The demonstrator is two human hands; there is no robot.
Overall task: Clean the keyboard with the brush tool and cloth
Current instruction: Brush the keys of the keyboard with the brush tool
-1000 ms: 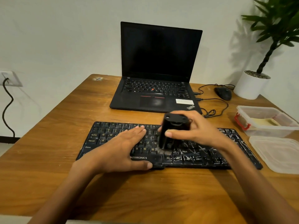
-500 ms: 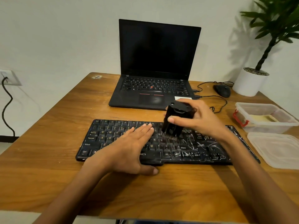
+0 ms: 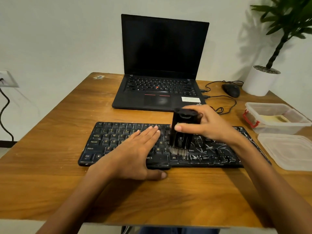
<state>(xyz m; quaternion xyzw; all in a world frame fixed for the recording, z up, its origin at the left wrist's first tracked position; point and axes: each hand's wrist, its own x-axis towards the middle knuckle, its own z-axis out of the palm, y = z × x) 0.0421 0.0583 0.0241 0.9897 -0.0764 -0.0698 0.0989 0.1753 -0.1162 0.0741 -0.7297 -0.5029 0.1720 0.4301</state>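
A black keyboard (image 3: pixel 217 154) lies across the wooden table, its right half streaked with white dust. My left hand (image 3: pixel 135 152) rests flat on the keyboard's left-middle keys, fingers straight, thumb over the front edge. My right hand (image 3: pixel 209 125) grips a black brush tool (image 3: pixel 183 130) held upright. Its pale bristles touch the keys near the lower middle rows. A yellowish cloth (image 3: pixel 273 118) lies in a clear container at the right.
An open black laptop (image 3: pixel 160 92) stands behind the keyboard. At the back right are a wired mouse (image 3: pixel 232 90) and a white plant pot (image 3: pixel 260 81). The clear container (image 3: pixel 276 120) and its loose lid (image 3: pixel 288 151) sit by the right edge.
The brush moved from the lower rows up to the upper rows, then back down to the lower rows. My left hand stayed flat on the keys.
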